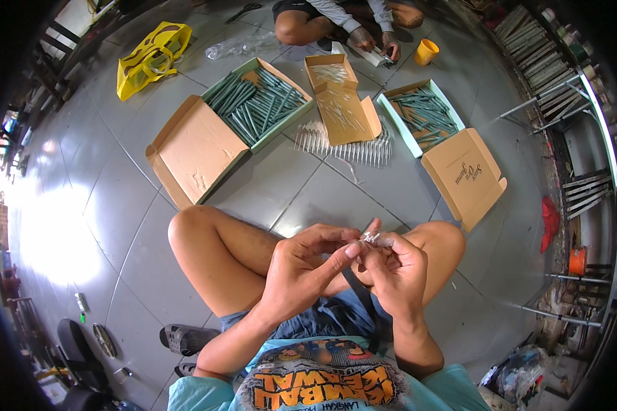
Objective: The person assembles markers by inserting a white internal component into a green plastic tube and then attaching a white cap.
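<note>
Fingers (352,251) pinch a small, whitish, irregular cluster (370,237).

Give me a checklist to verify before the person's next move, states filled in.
1. Both hands visible: ok; the left hand and right hand meet above the lap.
2. Small whitish pieces at the fingertips: ok, visible between the hands.
3. Which hand grips those pieces: cannot tell; fingers overlap.
4. Dark green slender rods accessible: ok; the left pale-green and brown cardboard box is open.
5. Slim clear pieces all boxed: not ok; a row of clear slender pieces lies outside the narrow brown cardboard box.
6. Co-worker's hands apart from the person's: ok; they are beyond the boxes.
</note>
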Available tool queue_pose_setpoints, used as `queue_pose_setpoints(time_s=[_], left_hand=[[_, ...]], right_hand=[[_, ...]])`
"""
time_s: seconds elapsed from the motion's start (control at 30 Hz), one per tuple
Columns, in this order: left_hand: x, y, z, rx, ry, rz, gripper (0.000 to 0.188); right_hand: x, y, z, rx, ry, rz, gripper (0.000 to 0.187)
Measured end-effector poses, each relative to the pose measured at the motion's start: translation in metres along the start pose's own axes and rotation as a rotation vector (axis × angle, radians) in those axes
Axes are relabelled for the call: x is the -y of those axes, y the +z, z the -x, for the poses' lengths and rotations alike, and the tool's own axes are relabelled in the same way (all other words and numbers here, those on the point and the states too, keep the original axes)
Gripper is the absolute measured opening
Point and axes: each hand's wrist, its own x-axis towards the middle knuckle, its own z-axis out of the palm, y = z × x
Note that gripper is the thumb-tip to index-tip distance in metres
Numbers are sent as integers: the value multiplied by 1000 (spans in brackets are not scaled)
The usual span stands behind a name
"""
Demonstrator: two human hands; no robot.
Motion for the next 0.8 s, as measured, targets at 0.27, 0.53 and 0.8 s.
queue_pose_setpoints(time_s=[0.27,0.53,0.8], left_hand=[[1,6,-3,15,67,63,19],[-3,0,-2,41,-78,218,19],[-6,5,2,43,-123,282,21]], right_hand=[[1,1,-1,90,-86,240,8],[22,-21,1,153,100,-76,17],[29,-33,-5,299,125,-178,17]])
